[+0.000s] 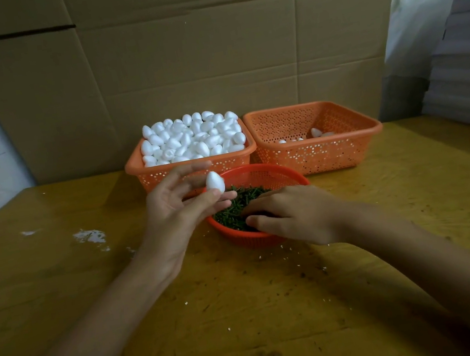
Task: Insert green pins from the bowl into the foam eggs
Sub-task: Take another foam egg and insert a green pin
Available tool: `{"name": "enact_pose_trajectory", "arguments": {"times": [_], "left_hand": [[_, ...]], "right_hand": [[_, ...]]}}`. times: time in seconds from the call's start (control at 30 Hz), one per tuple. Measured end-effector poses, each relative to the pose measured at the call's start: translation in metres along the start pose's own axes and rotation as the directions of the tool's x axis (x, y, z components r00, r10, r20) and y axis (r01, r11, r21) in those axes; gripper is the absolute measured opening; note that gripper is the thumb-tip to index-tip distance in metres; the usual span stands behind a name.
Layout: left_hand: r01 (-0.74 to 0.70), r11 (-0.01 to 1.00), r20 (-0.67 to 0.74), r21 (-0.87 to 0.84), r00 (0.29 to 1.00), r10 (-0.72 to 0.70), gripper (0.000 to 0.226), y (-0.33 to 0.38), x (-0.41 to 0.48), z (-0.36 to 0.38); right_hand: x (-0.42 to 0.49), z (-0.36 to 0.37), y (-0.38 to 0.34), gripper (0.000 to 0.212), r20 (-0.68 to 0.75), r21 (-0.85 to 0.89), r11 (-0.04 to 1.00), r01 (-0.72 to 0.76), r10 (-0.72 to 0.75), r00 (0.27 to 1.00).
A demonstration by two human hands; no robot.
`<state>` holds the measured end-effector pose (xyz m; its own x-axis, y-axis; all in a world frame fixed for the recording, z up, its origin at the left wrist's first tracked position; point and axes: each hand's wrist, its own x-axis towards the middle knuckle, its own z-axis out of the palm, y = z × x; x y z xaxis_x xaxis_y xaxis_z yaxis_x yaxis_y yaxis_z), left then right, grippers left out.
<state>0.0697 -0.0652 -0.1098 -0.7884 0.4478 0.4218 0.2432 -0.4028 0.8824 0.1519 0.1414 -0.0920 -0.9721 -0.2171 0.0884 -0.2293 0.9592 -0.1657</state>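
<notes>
Green pins [232,208] fill the round red plastic bowl [272,172], right hand [291,215] dipping in, pinch unclear; left hand [169,215] grips one bare white foam egg [215,182] over the rim; left orange basket [134,165] heaped, right orange basket [345,146] holds few, so probably early.

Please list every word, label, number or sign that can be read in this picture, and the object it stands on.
None: no text can be read.
The cardboard boxes, left orange basket, right orange basket, bowl, held foam egg and table show no writing, label or number.
</notes>
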Motion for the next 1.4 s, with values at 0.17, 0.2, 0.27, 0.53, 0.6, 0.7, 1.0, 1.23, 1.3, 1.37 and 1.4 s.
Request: {"name": "enact_pose_trajectory", "arguments": {"times": [0.17, 0.2, 0.27, 0.53, 0.6, 0.7, 1.0, 1.23, 1.3, 1.37, 1.4], "left_hand": [[0.035, 0.996, -0.006, -0.085, 0.999, -0.036, 0.032, 0.0024, 0.0001, 0.0013], [0.038, 0.996, -0.006, -0.087, 0.999, -0.039, 0.030, 0.0019, 0.0003, 0.0011], [0.045, 0.994, -0.003, -0.098, 0.999, -0.045, 0.027, 0.0021, 0.0005, 0.0003], [0.069, 0.985, -0.027, -0.158, 0.997, -0.074, 0.025, 0.0016, 0.0014, 0.0005], [0.078, 0.983, -0.035, -0.165, 0.996, -0.085, 0.024, 0.0017, 0.0017, 0.0004], [0.084, 0.981, -0.030, -0.176, 0.995, -0.091, 0.022, 0.0024, 0.0015, 0.0003], [0.067, 0.985, 0.017, -0.161, 0.998, -0.065, 0.022, -0.0001, 0.0011, -0.0022], [0.058, 0.989, 0.024, -0.138, 0.998, -0.055, 0.022, -0.0002, 0.0007, -0.0020], [0.054, 0.990, 0.027, -0.127, 0.998, -0.051, 0.022, 0.0005, 0.0004, -0.0015], [0.044, 0.994, 0.029, -0.104, 0.999, -0.042, 0.024, 0.0007, 0.0000, -0.0011], [0.033, 0.996, 0.031, -0.084, 0.999, -0.030, 0.027, 0.0005, -0.0003, -0.0011]], "right_hand": [[0.0007, -0.0004, 0.0013, 0.030, -0.095, 0.085, 0.996, 0.042, -0.034, 0.995], [0.0010, 0.0002, 0.0015, 0.027, -0.118, 0.105, 0.993, 0.046, -0.033, 0.992], [0.0019, 0.0022, 0.0019, 0.023, -0.160, 0.154, 0.987, 0.050, -0.025, 0.987], [0.0034, 0.0045, 0.0036, 0.017, -0.182, 0.207, 0.978, 0.033, 0.006, 0.983], [0.0031, 0.0048, 0.0043, 0.017, -0.184, 0.208, 0.977, 0.033, 0.006, 0.983], [0.0027, 0.0054, 0.0047, 0.017, -0.187, 0.206, 0.978, 0.037, 0.003, 0.982], [0.0032, 0.0057, 0.0045, 0.017, -0.193, 0.207, 0.978, 0.032, 0.008, 0.981], [0.0026, 0.0056, 0.0044, 0.019, -0.191, 0.204, 0.979, 0.029, 0.011, 0.981], [0.0027, 0.0058, 0.0044, 0.019, -0.193, 0.201, 0.979, 0.030, 0.009, 0.981], [0.0025, 0.0060, 0.0044, 0.018, -0.197, 0.200, 0.979, 0.033, 0.007, 0.980], [0.0026, 0.0060, 0.0046, 0.018, -0.198, 0.199, 0.979, 0.035, 0.005, 0.980]]}}
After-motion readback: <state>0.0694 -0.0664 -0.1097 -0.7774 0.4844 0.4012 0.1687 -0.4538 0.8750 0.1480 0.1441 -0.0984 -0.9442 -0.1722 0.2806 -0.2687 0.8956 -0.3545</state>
